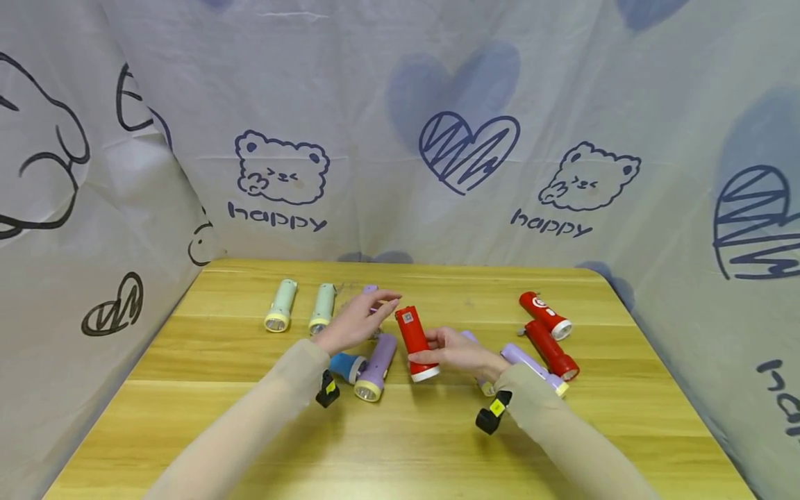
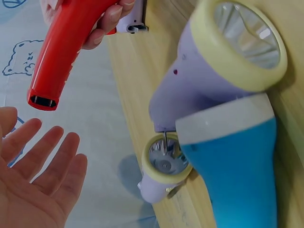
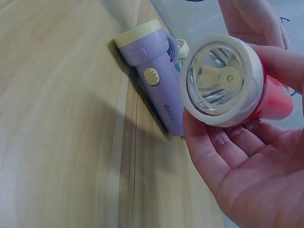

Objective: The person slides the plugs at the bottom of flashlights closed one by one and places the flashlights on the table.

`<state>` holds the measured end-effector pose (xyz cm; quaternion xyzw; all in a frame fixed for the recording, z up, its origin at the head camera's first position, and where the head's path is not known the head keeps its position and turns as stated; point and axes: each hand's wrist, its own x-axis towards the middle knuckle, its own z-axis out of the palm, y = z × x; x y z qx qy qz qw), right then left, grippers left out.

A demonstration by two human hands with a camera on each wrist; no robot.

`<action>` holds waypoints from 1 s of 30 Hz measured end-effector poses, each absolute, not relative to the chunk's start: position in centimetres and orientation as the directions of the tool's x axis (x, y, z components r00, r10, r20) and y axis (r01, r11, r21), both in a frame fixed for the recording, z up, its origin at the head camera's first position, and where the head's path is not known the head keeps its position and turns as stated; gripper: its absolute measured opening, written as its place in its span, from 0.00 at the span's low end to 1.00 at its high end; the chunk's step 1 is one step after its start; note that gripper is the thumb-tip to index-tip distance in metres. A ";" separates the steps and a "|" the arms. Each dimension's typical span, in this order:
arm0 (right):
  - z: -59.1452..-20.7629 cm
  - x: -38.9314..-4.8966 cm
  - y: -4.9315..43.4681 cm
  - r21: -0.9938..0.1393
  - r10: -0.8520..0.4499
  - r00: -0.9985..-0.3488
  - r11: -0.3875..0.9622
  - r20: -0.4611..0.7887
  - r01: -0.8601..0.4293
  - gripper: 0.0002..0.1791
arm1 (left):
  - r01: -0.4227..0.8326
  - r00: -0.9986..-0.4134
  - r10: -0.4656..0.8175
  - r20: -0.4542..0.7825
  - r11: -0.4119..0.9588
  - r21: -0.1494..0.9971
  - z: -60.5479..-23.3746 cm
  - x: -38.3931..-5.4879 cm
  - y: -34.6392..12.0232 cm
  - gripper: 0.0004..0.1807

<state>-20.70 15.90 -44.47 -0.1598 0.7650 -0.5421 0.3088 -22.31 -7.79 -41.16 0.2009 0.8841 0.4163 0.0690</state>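
My right hand grips a red flashlight with a white rim, raised over the middle of the table. In the right wrist view its clear lens faces the camera, with the fingers curled round the body. My left hand holds nothing; its fingers spread just short of the red flashlight's tail end. Beneath the left wrist lie a purple flashlight with a cream head and a blue flashlight, side by side. Another purple flashlight lies behind them, partly hidden by the left hand in the head view.
Two pale green flashlights lie at the back left of the wooden table. At the right are two red flashlights and a purple flashlight; one more purple one is partly behind the right hand. A printed cloth hangs behind and beside the table.
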 end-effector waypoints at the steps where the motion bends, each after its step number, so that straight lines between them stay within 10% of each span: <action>1: -44.4 -20.7 15.9 -0.929 -0.577 -0.760 0.359 -0.299 0.092 0.28 | 0.307 -0.910 0.411 0.053 0.583 0.752 -41.1 -22.3 -7.8 0.24; 30: -43.2 -23.9 13.9 -0.936 -0.259 -0.938 0.323 -0.231 0.141 0.28 | 0.509 -0.847 0.388 0.365 0.791 0.341 -42.4 -21.2 -9.0 0.19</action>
